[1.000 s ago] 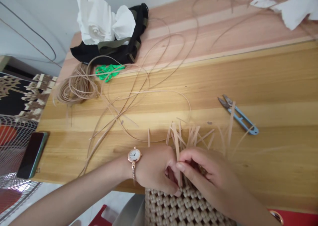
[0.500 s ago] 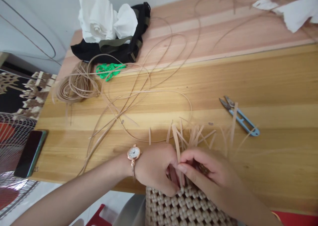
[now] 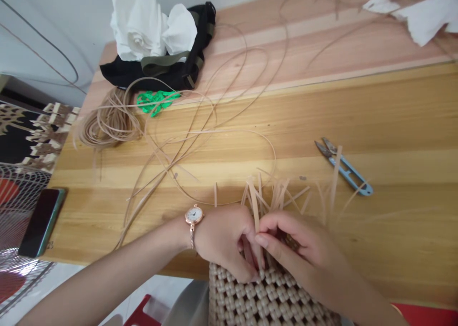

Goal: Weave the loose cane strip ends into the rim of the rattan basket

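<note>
Nothing visibly moved: right grip pinching flat tan strip, seemingly for control, twelve o'clock from beige woven lattice; left grip unclear.

Observed remotely, I count one left hand and one right hand, one openwork woven piece, one wristwatch, one pair of thread snips, one smartphone, one coil of strips, one black bag and one wooden table. Upstanding strip ends number at least eight; overlap prevents me certifying an exact figure.
</note>
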A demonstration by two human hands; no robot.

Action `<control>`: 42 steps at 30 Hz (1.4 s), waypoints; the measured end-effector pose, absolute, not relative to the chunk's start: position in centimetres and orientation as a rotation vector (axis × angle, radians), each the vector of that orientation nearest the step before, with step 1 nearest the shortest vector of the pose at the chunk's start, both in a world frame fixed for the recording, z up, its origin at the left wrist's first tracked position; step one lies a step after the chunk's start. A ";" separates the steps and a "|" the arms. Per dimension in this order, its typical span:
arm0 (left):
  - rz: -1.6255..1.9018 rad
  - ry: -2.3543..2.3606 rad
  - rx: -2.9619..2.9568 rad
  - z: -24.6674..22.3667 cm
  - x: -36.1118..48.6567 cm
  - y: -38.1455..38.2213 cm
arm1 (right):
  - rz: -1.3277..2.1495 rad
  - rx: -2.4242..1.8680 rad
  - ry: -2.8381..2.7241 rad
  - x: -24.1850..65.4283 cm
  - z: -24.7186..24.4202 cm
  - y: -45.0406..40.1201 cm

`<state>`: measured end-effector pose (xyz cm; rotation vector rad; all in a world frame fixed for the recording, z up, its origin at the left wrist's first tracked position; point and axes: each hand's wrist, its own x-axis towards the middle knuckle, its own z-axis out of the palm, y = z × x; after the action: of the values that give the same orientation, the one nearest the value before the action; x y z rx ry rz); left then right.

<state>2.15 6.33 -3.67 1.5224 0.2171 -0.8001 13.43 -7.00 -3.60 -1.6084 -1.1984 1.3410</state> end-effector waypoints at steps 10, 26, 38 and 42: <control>-0.806 0.219 1.503 -3.7 2.3 6.4 | 1.271 -1.613 -1.241 13.2 -3.8 -7.4; -0.765 0.164 1.592 -3.6 2.1 6.2 | 1.335 -1.721 -1.200 13.9 -3.2 -8.0; -0.682 0.561 1.646 -2.8 1.9 4.7 | 1.707 -1.901 -1.407 15.1 -3.7 -6.8; -0.509 0.731 1.641 -2.9 1.1 4.2 | 1.824 -1.855 -1.410 15.3 -3.7 -5.7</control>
<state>1.10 4.17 -2.93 1.6411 0.7308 -0.5086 15.32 -5.71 -3.73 -1.8551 -1.4103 1.8241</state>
